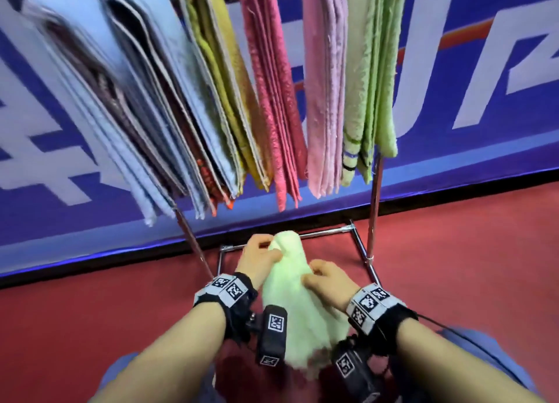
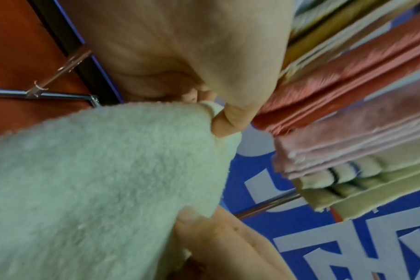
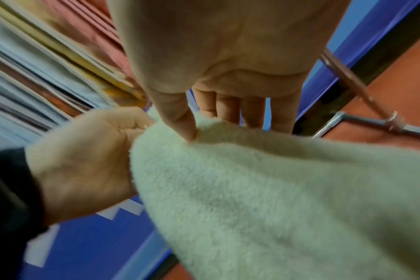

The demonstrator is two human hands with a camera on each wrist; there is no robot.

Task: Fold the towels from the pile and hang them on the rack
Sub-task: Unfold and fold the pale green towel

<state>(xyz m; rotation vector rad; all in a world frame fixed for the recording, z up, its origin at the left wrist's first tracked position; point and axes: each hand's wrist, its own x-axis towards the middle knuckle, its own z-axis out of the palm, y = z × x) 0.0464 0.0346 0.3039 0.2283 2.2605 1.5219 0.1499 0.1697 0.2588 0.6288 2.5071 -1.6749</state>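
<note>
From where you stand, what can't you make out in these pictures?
- Rack's top bar: cut off by the head view's upper edge; hanging towels cover it.
- Pale green towel: lower end hidden behind wrist cameras.
- Left towels: motion-blurred.
- Left hand fingertips: buried in towel.
- Pile: out of frame.

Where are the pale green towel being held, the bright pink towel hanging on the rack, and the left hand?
pale green towel (image 1: 302,318), head view, on its fluffy middle.
bright pink towel (image 1: 272,79), head view, on its hanging folded face.
left hand (image 1: 257,257), head view, on the back of the hand.
</note>
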